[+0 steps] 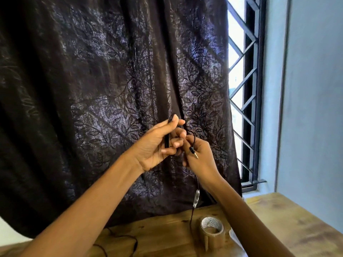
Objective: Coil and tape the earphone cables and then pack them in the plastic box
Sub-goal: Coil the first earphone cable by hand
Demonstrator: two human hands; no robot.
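Raised before a dark curtain (111,89), the left hand (157,145) grips black earphone cable (168,136) loops while the right hand (199,156) pinches its plug end above the desk (287,229), near a tape roll (211,231).

The right forearm (259,225) hid most of a clear plastic thing (234,238) beside the tape roll (212,231), too little showing to name it, while the earphone cable (118,243) on the table (297,219) ran out of sight under the left forearm (83,216).
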